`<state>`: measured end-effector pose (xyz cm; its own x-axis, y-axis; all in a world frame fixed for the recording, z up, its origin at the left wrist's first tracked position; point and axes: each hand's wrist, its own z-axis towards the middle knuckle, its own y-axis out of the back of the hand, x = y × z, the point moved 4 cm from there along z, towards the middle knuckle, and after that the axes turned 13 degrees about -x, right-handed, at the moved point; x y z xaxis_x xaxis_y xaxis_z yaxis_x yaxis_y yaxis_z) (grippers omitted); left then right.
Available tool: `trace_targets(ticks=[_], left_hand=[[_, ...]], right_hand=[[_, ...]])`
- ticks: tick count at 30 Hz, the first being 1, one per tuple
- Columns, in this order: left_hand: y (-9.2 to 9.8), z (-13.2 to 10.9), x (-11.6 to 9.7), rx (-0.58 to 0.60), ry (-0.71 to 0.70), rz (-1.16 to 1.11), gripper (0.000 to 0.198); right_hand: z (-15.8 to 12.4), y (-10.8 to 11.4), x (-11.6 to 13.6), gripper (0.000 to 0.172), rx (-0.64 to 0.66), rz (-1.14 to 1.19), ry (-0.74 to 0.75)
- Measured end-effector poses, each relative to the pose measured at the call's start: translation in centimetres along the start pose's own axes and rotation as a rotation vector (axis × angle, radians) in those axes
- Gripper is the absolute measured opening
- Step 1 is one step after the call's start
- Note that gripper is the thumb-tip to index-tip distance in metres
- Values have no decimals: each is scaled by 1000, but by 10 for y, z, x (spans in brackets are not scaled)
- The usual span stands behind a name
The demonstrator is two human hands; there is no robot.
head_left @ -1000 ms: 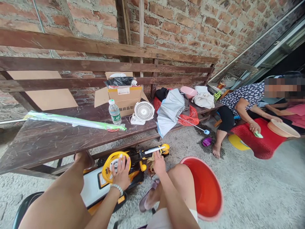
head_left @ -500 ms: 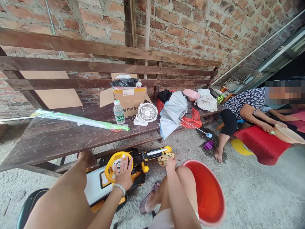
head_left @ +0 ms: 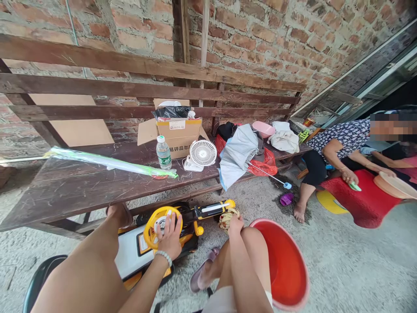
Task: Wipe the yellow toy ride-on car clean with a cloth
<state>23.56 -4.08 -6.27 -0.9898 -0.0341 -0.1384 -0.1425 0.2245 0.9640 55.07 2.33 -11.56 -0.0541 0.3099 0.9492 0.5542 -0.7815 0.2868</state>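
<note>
My left hand (head_left: 171, 237) lies flat on the yellow steering wheel (head_left: 150, 224) of a ride-on toy digger (head_left: 125, 256), fingers stretched out. The digger stands on the ground between my legs, its arm (head_left: 211, 209) pointing right. Beside the tip of that arm, my right hand (head_left: 236, 226) is closed on a crumpled cream-yellow cloth (head_left: 225, 218) with dark red marks. Part of the cloth is hidden by my fingers. A large red bucket (head_left: 288, 265) stands close to the right of my knee.
A long wooden bench (head_left: 81, 178) carries a wrapped umbrella-like bundle (head_left: 107, 163), a water bottle (head_left: 163, 153), a white fan (head_left: 202, 153), a cardboard box (head_left: 179, 134) and an open silver umbrella (head_left: 236, 152). At right, a seated person (head_left: 339, 143) handles a red cloth (head_left: 365, 204) and a basin (head_left: 394, 184).
My right hand and the cloth have shifted slightly, and the cloth looks more bunched. My left hand stays on the wheel. The person's hand at right has moved left with a pale green cloth.
</note>
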Motion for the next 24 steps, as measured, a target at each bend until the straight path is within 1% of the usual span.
trace_targets(ticks=[1, 2, 3, 4, 5, 7, 8, 9, 11, 12, 13, 14, 15, 16, 17, 18, 20, 21, 22, 23, 24], left_hand=[[0, 0, 0, 0, 0, 2, 100], [0, 0, 0, -4, 1, 4, 100], [0, 1, 0, -10, 2, 7, 100], [0, 1, 0, -16, 4, 11, 100], [0, 1, 0, -22, 8, 16, 100], [1, 2, -1, -28, 14, 29, 100], [1, 2, -2, -27, 13, 36, 100], [2, 2, -2, -26, 10, 43, 100], [3, 2, -3, -21, 5, 57, 100], [3, 2, -2, -18, 4, 62, 100], [3, 1, -2, -14, 3, 65, 100], [2, 1, -1, -11, 3, 67, 101], [2, 1, -1, -9, 2, 67, 101], [1, 1, 0, -11, -1, 64, 101], [1, 1, 0, -14, -3, 60, 100], [1, 1, 0, -18, -3, 56, 100], [2, 1, -1, -23, -1, 46, 99], [3, 1, -1, -20, 1, 43, 99], [4, 1, -2, -14, 2, 39, 99], [5, 1, -2, -8, 3, 36, 99], [6, 1, -3, -4, 4, 31, 99]], right_hand=[[-5, -2, 1, 36, 16, -22, 3], [-12, -4, 3, 32, 53, -78, 37], [-22, -7, 6, 27, 116, -168, 116], [-34, -10, 9, 25, 191, -285, 227], [-49, -13, 11, 29, 275, -424, 359], [-78, -18, 14, 42, 417, -654, 586], [-91, -19, 14, 45, 491, -711, 657], [-102, -19, 14, 45, 581, -735, 701], [-121, -18, 13, 36, 782, -706, 716], [-127, -16, 13, 30, 862, -665, 689], [-130, -13, 13, 24, 916, -616, 635], [-131, -9, 14, 19, 943, -558, 562], [-128, -4, 15, 17, 940, -489, 479], [-122, 2, 18, 17, 909, -404, 398], [-112, 8, 23, 19, 847, -302, 322], [-98, 15, 29, 22, 748, -194, 252], [-61, 30, 44, 39, 459, -38, 144], [-41, 37, 51, 47, 304, -23, 99], [-22, 42, 57, 51, 171, -84, 78], [-7, 43, 62, 53, 93, -175, 78], [6, 41, 66, 53, 63, -255, 95]])
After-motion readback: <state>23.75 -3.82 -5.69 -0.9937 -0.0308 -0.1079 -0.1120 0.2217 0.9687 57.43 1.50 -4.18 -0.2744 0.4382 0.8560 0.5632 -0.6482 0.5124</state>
